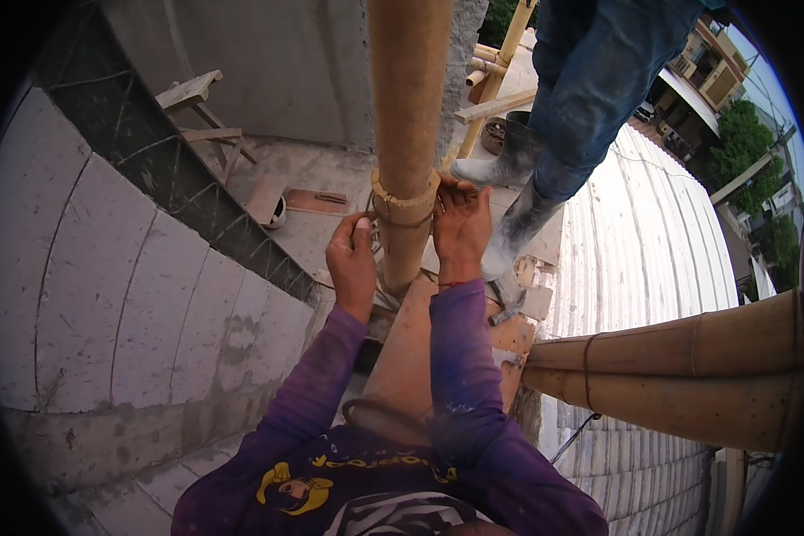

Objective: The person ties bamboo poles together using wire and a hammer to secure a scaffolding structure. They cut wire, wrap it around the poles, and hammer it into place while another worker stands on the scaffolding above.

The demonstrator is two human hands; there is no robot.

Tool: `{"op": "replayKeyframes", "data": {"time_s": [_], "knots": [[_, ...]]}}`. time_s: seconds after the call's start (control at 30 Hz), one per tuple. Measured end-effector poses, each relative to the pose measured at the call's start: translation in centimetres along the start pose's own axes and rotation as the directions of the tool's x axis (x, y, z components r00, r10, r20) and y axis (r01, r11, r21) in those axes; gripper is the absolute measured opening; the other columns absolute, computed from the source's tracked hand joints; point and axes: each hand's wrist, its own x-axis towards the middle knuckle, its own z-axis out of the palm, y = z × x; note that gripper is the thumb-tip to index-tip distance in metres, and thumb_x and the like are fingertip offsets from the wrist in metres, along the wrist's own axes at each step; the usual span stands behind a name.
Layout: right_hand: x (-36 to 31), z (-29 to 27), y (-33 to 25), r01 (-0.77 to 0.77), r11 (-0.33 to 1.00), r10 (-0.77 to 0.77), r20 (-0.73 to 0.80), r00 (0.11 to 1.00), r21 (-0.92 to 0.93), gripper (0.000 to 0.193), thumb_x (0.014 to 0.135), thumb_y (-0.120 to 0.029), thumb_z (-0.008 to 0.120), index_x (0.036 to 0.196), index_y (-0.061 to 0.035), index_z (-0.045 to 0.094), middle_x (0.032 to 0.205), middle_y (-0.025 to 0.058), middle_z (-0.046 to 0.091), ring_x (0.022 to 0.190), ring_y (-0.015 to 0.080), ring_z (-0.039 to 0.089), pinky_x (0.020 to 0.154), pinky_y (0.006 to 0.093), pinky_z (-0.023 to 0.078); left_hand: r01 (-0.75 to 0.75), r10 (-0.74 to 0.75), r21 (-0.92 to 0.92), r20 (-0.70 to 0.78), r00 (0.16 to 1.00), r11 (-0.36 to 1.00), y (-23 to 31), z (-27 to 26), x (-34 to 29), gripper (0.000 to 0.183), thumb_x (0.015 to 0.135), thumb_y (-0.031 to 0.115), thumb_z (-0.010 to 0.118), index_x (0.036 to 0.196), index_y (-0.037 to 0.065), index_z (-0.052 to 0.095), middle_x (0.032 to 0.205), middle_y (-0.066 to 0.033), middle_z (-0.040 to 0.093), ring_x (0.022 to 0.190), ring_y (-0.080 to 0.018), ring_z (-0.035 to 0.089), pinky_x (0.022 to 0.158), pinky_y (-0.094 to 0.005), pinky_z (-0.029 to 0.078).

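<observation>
An upright bamboo pole (411, 89) stands in front of me, its lower part resting in or against a wider, split-edged bamboo length (404, 250). A thin tie (407, 221) runs round this joint. On the left side of the joint my left hand (352, 266) is closed, thumb and fingertips pinching the tie's end. At the right side my right hand (461, 228) shows its palm and wrist, with the fingers curled in against the bamboo. Whatever those fingers grip is hidden behind the joint.
A co-worker's legs in jeans and boots (514, 219) stand close ahead on the right. Thick bamboo poles (670, 357) cross at right, above corrugated roofing (634, 241). A block wall (143, 286) with a wire-truss strip lies left. A hammer-like tool (507, 311) rests near the boards.
</observation>
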Motion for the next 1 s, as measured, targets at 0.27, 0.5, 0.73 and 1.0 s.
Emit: {"op": "replayKeyframes", "data": {"time_s": [0.27,0.5,0.73,1.0], "knots": [[-6.2,1.4,1.1,0.203,0.914,-0.202,0.041,0.979,-0.351,0.029,0.110,-0.023,0.043,0.112,0.0009,0.060,0.140,0.0232,0.055,0.133,0.0325,0.053,0.119,0.0439,0.037,0.521,-0.428,-0.350,0.312,0.848,0.778,3.2,-0.9,-1.7,0.018,0.108,0.022,0.051,0.108,0.007,0.059,0.080,-0.0020,0.061,0.071,-0.0117,0.062,0.061,-0.0259,0.051],[-11.4,1.4,-0.7,0.293,0.369,-0.046,0.298,0.953,-0.882,0.048,0.101,0.002,0.047,0.148,0.0033,0.046,0.157,0.0177,0.045,0.143,0.0301,0.046,0.114,0.0374,0.043,0.530,-0.407,-0.440,0.346,0.845,0.725,3.3,0.3,-3.4,0.025,0.109,0.027,0.051,0.118,0.006,0.062,0.095,-0.0045,0.064,0.087,-0.0140,0.067,0.080,-0.0306,0.060],[-10.1,-1.1,-4.3,-0.153,0.901,0.276,0.263,0.924,-0.405,0.050,0.102,0.001,0.045,0.152,0.0051,0.041,0.158,0.0195,0.040,0.135,0.0345,0.054,0.111,0.0411,0.048,0.482,-0.375,-0.427,0.313,0.873,0.765,3.0,0.8,-4.4,0.027,0.108,0.028,0.053,0.116,0.006,0.067,0.082,0.0007,0.060,0.066,-0.0065,0.055,0.059,-0.0231,0.047],[-8.5,2.7,-4.2,-0.037,0.422,0.176,0.042,0.983,-0.906,0.045,0.095,0.004,0.052,0.140,0.0079,0.050,0.142,0.0237,0.053,0.100,0.0286,0.073,0.083,0.0342,0.063,0.431,-0.366,-0.362,0.237,0.900,0.827,1.9,0.7,-4.7,0.028,0.108,0.030,0.054,0.119,0.008,0.067,0.068,0.0082,0.044,0.056,-0.0006,0.036,0.047,-0.0189,0.028]]}}
